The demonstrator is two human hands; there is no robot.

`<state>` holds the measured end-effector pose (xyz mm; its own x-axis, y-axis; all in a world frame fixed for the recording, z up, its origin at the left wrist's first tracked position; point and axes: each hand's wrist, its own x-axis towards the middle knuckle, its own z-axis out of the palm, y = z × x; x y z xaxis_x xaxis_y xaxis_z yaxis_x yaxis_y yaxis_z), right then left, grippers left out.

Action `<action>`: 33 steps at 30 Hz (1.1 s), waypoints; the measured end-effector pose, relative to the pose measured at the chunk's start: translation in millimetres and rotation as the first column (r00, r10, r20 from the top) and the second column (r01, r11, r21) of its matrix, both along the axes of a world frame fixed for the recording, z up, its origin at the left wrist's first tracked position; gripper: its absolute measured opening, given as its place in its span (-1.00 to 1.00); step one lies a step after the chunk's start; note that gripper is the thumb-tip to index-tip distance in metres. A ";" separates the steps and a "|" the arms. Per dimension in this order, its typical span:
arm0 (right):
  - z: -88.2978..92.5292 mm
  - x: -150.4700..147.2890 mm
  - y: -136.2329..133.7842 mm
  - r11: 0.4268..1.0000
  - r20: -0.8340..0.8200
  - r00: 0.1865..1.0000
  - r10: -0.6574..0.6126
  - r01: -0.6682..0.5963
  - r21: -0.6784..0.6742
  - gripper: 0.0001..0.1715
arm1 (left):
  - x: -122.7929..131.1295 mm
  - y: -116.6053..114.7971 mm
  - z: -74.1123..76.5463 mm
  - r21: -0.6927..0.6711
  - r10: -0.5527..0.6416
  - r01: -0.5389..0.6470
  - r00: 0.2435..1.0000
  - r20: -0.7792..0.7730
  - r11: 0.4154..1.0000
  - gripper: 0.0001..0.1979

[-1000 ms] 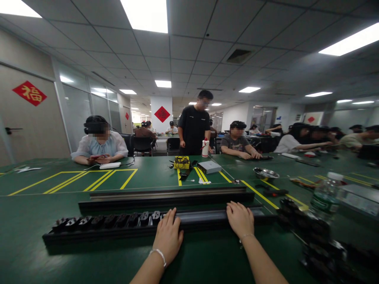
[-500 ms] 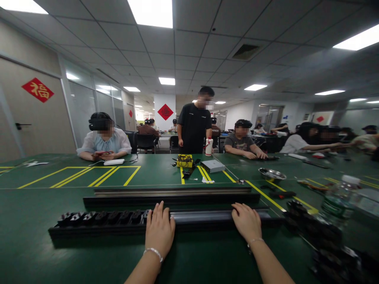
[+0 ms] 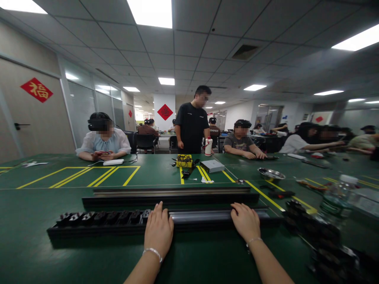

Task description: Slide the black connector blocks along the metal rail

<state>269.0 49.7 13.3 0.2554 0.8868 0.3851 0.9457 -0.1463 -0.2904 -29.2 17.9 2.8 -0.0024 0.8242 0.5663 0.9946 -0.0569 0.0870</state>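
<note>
A long black rail (image 3: 201, 219) lies across the green table (image 3: 35, 205) in front of me, with a row of several black socket modules (image 3: 100, 217) seated in its left half. My left hand (image 3: 159, 230) rests flat on the rail next to the last module, fingers stretched forward. My right hand (image 3: 245, 221) lies on the rail's bare right half, fingers curled over its far edge. A second long black rail (image 3: 171, 195) lies parallel just behind.
A pile of loose black modules (image 3: 316, 232) and a water bottle (image 3: 336, 201) stand at the right. A metal bowl (image 3: 271, 173), a yellow device (image 3: 183, 161) and a grey box (image 3: 212, 165) sit farther back. People sit around the table; one stands opposite.
My left hand has slid left along the rail toward the row of modules. The right hand has stayed on the rail. The standing person has shifted slightly.
</note>
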 end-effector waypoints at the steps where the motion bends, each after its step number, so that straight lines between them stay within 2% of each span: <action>1: -0.9 -0.1 0.4 1.000 0.004 1.000 -0.003 0.003 0.007 -0.51 | 0.2 -0.1 -0.2 0.004 0.001 -0.001 1.000 -0.002 1.000 -0.62; 13: -5.6 2.6 4.8 1.000 0.007 1.000 -0.006 0.006 0.019 -0.52 | -0.3 4.3 -6.9 0.081 -0.010 0.010 1.000 0.003 0.997 -0.65; 22: -6.0 2.7 4.9 1.000 0.013 1.000 -0.004 0.004 0.029 -0.52 | -1.6 7.0 -10.6 0.092 -0.030 0.025 0.998 0.053 0.995 -0.65; 33: -5.5 1.1 3.8 0.999 0.026 1.000 -0.012 0.011 0.040 -0.54 | -0.1 7.1 -11.2 0.088 -0.045 0.041 0.998 0.045 0.995 -0.65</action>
